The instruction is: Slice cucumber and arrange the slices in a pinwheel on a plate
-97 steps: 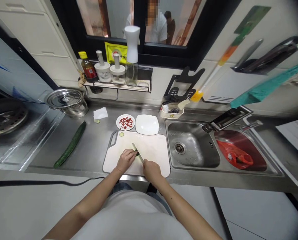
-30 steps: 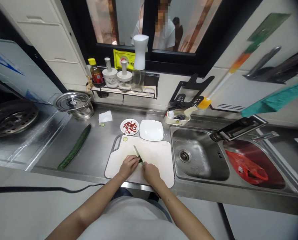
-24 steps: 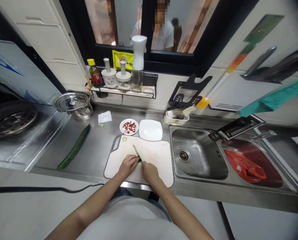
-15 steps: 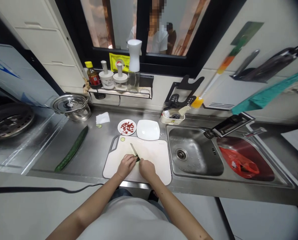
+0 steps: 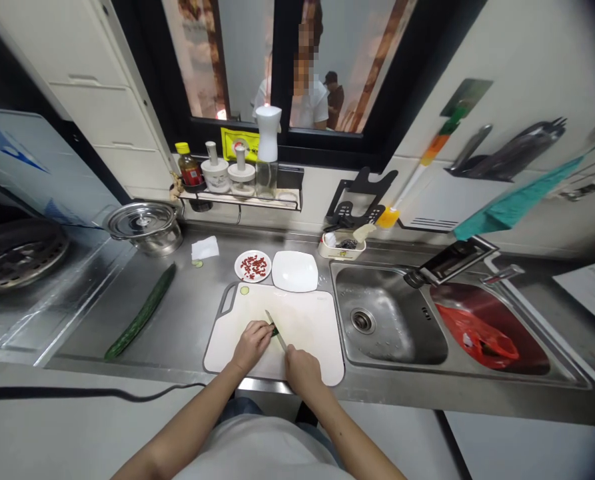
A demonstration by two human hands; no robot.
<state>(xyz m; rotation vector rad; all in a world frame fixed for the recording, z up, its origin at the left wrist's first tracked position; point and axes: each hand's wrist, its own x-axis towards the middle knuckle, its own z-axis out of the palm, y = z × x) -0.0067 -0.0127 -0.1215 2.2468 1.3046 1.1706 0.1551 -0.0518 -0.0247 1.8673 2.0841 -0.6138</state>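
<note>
Over the white cutting board, my right hand is closed round the handle of a knife, whose blade points up and to the left. My left hand presses on a small dark green cucumber piece beside the blade, hiding part of it. A pale cucumber slice lies at the board's top left corner. Behind the board are a plate of chopped red pieces and a bare white plate.
A whole cucumber lies left of the board, with a lidded steel pot behind it. The sink is on the right, holding a red bag in its second basin. A loaded shelf hangs below the window.
My right hand has drawn back toward me and to the right with the knife, away from my left hand. More of the blade now shows. The whole view has shifted slightly.
</note>
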